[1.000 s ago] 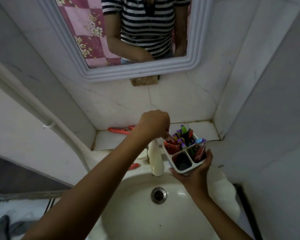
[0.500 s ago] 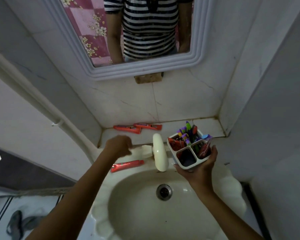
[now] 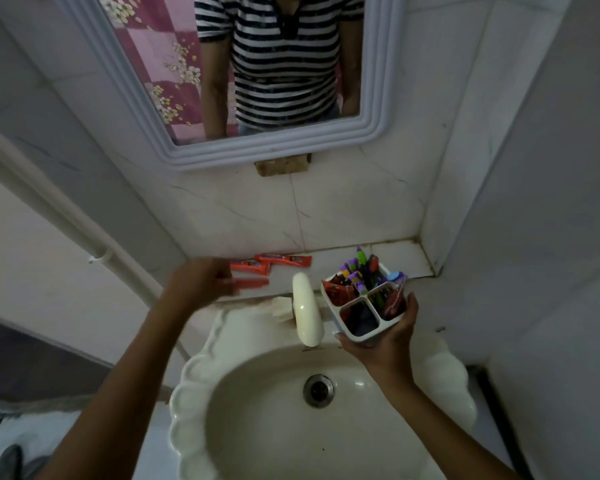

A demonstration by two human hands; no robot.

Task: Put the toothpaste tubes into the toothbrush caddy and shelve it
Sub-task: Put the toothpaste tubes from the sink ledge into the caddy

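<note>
My right hand [image 3: 387, 344] holds a white four-compartment toothbrush caddy [image 3: 359, 336] over the sink's back right rim. The caddy carries several coloured toothbrushes and red toothpaste tubes. My left hand [image 3: 201, 282], blurred by motion, is closed on a red toothpaste tube [image 3: 253, 283] just above the left end of the tiled ledge [image 3: 406, 259]. Two more red tubes [image 3: 284, 260] [image 3: 248, 269] lie on that ledge against the wall, just beyond my left hand.
A cream faucet [image 3: 305, 315] stands between my hands at the back of the scalloped sink [image 3: 187, 393]. A framed mirror [image 3: 274, 152] hangs above the ledge. A white pipe [image 3: 66, 223] runs down the left wall. Walls close in at the right.
My left hand left the caddy, dropped to the sink's left rim, picked up the red tube lying there and lifted it toward the ledge. The caddy stayed in my right hand.
</note>
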